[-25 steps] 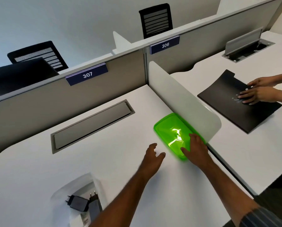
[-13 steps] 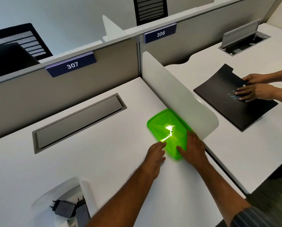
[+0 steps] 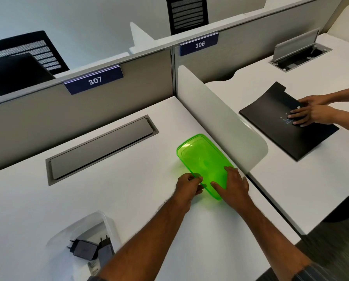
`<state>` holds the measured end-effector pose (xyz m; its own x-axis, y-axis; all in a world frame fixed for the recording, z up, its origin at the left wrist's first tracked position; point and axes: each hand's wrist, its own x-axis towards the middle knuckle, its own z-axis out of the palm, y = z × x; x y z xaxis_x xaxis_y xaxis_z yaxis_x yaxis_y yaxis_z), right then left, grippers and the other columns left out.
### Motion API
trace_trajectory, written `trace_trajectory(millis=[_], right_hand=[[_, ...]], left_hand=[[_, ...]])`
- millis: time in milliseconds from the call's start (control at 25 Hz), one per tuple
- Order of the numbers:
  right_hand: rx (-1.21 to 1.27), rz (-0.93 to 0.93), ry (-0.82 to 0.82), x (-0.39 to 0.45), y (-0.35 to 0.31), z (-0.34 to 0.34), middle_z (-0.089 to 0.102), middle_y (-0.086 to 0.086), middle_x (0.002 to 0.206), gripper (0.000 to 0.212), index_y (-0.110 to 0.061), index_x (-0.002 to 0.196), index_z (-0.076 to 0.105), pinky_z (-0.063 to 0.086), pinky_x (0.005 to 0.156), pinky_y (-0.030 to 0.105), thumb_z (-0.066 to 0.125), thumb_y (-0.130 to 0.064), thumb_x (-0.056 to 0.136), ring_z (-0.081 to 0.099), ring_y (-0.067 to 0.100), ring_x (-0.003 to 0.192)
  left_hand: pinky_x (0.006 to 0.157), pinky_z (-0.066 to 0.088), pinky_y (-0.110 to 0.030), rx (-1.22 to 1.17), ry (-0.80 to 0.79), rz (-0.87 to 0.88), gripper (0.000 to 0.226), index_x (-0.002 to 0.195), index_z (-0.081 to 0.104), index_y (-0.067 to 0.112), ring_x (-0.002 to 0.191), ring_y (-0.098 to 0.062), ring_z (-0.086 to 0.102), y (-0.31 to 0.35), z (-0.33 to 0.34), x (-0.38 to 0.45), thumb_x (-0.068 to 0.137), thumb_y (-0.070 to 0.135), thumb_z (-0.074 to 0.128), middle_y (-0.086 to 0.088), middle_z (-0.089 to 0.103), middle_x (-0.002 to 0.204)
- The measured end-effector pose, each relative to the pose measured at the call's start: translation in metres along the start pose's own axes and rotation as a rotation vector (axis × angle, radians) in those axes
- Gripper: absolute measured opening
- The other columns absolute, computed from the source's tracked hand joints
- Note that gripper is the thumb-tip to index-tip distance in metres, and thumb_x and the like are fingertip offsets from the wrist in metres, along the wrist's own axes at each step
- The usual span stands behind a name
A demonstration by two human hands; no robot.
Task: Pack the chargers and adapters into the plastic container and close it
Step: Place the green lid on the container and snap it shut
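A translucent green lid point(image 3: 200, 159) lies on the white desk beside the low side divider. My left hand point(image 3: 187, 186) pinches the lid's near left edge with curled fingers. My right hand point(image 3: 233, 184) lies on the lid's near right corner, fingers spread over the top and thumb at the front edge. The clear plastic container point(image 3: 84, 230) stands at the lower left, partly behind my left forearm. Inside it lie a dark grey charger point(image 3: 82, 249) and a second dark adapter point(image 3: 105, 249) with plug pins up.
A closed grey cable hatch point(image 3: 100, 147) is set into the desk behind the lid. The white divider point(image 3: 220, 118) borders the lid on the right. On the neighbouring desk another person's hands point(image 3: 309, 110) rest on a black folder point(image 3: 279, 122).
My left hand moved right from the bare desk to the lid's edge and took hold of it. My right hand stayed on the lid, whose near end has lifted slightly.
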<state>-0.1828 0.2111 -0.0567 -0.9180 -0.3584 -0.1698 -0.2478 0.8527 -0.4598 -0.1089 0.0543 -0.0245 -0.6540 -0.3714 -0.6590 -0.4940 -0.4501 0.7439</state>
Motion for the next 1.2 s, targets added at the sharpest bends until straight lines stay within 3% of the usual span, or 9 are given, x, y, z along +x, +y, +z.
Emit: trace_trajectory(millis=[80, 160, 320, 440, 600, 800, 960, 1120, 1200], right_hand=[[0.057, -0.052, 0.005, -0.009, -0.013, -0.009, 0.038, 0.007, 0.158, 0.076, -0.012, 0.152, 0.035, 0.011, 0.123, 0.049, 0.066, -0.047, 0.092, 0.027, 0.026, 0.151], [0.158, -0.124, 0.023, -0.020, -0.031, -0.021, 0.044, 0.007, 0.153, 0.066, -0.012, 0.148, 0.041, 0.020, 0.121, 0.048, 0.067, -0.040, 0.094, 0.038, 0.027, 0.145], [0.503, -0.170, -0.101, -0.050, -0.077, -0.050, 0.053, -0.002, 0.139, 0.044, -0.026, 0.136, 0.050, 0.043, 0.103, 0.036, 0.061, -0.044, 0.097, 0.052, 0.019, 0.130], [0.568, -0.232, -0.169, -0.076, -0.107, -0.064, 0.052, -0.011, 0.138, 0.045, -0.035, 0.133, 0.048, 0.048, 0.102, 0.036, 0.057, -0.057, 0.095, 0.053, 0.011, 0.126], [0.528, -0.319, -0.195, -0.117, -0.142, -0.074, 0.049, -0.016, 0.138, 0.058, -0.042, 0.135, 0.042, 0.051, 0.100, 0.038, 0.051, -0.073, 0.087, 0.052, 0.006, 0.126], [0.459, -0.417, -0.167, -0.158, -0.181, -0.076, 0.053, -0.015, 0.138, 0.054, -0.041, 0.132, 0.038, 0.056, 0.092, 0.033, 0.050, -0.072, 0.089, 0.059, 0.004, 0.118], [0.391, -0.512, -0.092, -0.176, -0.211, -0.066, 0.066, -0.008, 0.108, 0.027, -0.031, 0.122, 0.042, 0.059, 0.076, 0.035, 0.046, -0.050, 0.102, 0.069, 0.014, 0.093], [0.348, -0.577, -0.020, -0.187, -0.233, -0.054, 0.067, -0.007, 0.093, 0.023, -0.025, 0.121, 0.046, 0.047, 0.058, 0.019, 0.043, -0.041, 0.105, 0.068, 0.014, 0.075], [0.396, -0.610, -0.030, -0.191, -0.245, -0.050, 0.066, -0.008, 0.089, 0.019, -0.026, 0.117, 0.047, 0.048, 0.058, 0.023, 0.043, -0.040, 0.105, 0.067, 0.013, 0.073]], left_hand=[[0.080, 0.059, -0.039, 0.011, 0.018, 0.069, 0.006, 0.099, 0.065, 0.010, 0.087, -0.029, 0.071, 0.005, -0.005, -0.012, 0.093, 0.007, 0.066, -0.010, 0.068, 0.096], [0.080, 0.060, -0.039, 0.025, 0.028, 0.127, 0.008, 0.101, 0.065, 0.008, 0.088, -0.031, 0.073, 0.009, -0.013, -0.029, 0.093, 0.010, 0.067, -0.013, 0.070, 0.097], [0.073, 0.061, -0.030, 0.125, 0.071, 0.304, 0.015, 0.105, 0.066, 0.005, 0.093, -0.036, 0.075, 0.012, -0.036, -0.075, 0.095, 0.017, 0.068, -0.018, 0.074, 0.104], [0.065, 0.057, -0.022, 0.211, 0.123, 0.457, 0.007, 0.098, 0.069, 0.013, 0.086, -0.028, 0.075, 0.011, -0.058, -0.115, 0.094, 0.020, 0.068, -0.002, 0.074, 0.093], [0.071, 0.061, -0.034, 0.378, 0.201, 0.612, 0.013, 0.096, 0.068, 0.030, 0.080, -0.011, 0.073, 0.007, -0.080, -0.166, 0.091, 0.042, 0.065, 0.013, 0.075, 0.092], [0.085, 0.049, -0.016, 0.597, 0.346, 0.716, 0.044, 0.123, 0.055, 0.044, 0.106, 0.002, 0.059, -0.014, -0.099, -0.211, 0.084, 0.064, 0.056, 0.034, 0.060, 0.108], [0.103, 0.045, -0.020, 0.590, 0.376, 0.820, 0.052, 0.140, 0.043, 0.049, 0.126, 0.006, 0.048, -0.027, -0.123, -0.230, 0.091, 0.049, 0.062, 0.048, 0.047, 0.127], [0.113, 0.045, -0.035, 0.583, 0.351, 0.852, 0.062, 0.150, 0.039, 0.044, 0.139, -0.001, 0.043, -0.031, -0.154, -0.240, 0.095, 0.037, 0.067, 0.030, 0.046, 0.151], [0.114, 0.045, -0.038, 0.575, 0.366, 0.878, 0.059, 0.149, 0.041, 0.043, 0.142, -0.006, 0.042, -0.030, -0.175, -0.247, 0.096, 0.037, 0.066, 0.027, 0.045, 0.152]])
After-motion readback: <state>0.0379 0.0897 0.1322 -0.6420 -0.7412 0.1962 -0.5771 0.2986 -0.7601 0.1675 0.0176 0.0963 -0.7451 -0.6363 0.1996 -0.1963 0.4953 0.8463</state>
